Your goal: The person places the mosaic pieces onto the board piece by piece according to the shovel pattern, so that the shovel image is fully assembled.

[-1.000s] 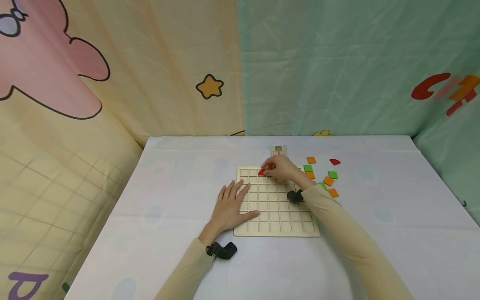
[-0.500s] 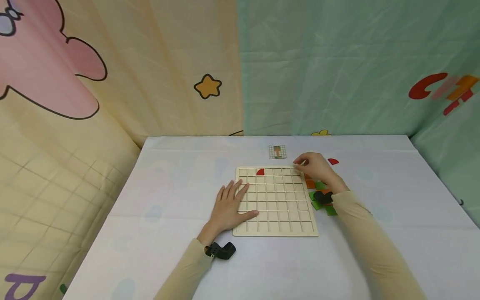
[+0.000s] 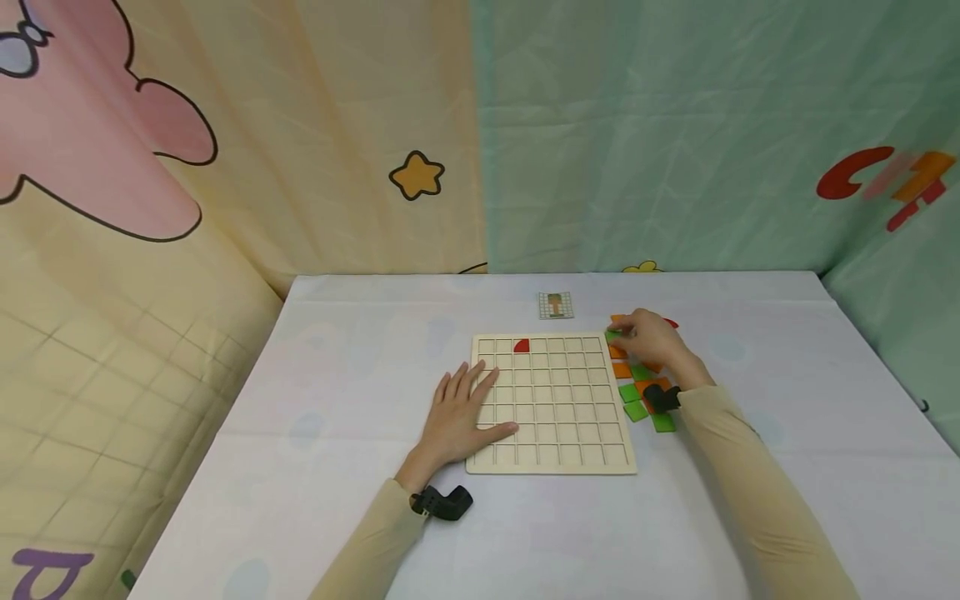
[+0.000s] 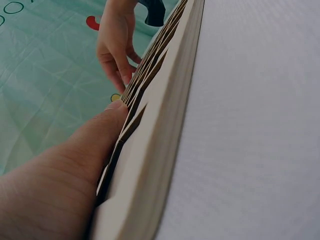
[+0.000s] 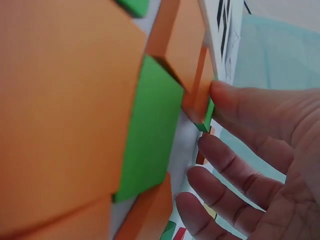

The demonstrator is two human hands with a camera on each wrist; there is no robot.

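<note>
A pale wooden grid board [image 3: 555, 408] lies on the table, with one red quarter-round tile [image 3: 522, 346] in a cell of its top row. My left hand [image 3: 457, 417] rests spread over the board's left edge; in the left wrist view its thumb [image 4: 107, 125] lies along the grooved rim. Beyond the board's upper right corner, my right hand [image 3: 651, 337] pinches a green square tile [image 3: 612, 335] between thumb and index finger. Seen from the right wrist, that green tile [image 5: 207, 119] shows at the thumb tip beside orange tiles [image 5: 182, 40], the other fingers curled loosely below.
Several orange and green tiles [image 3: 636, 411] lie loose along the board's right side, some overlapping. Another red tile [image 3: 672, 322] shows partly behind the right hand. A small printed pattern card [image 3: 556, 305] lies behind the board. Patterned curtains [image 3: 675, 133] stand at the back and sides.
My right hand has let go of the red tile in the top row and moved right to the loose tiles, where it takes hold of a green one. The left hand stays put.
</note>
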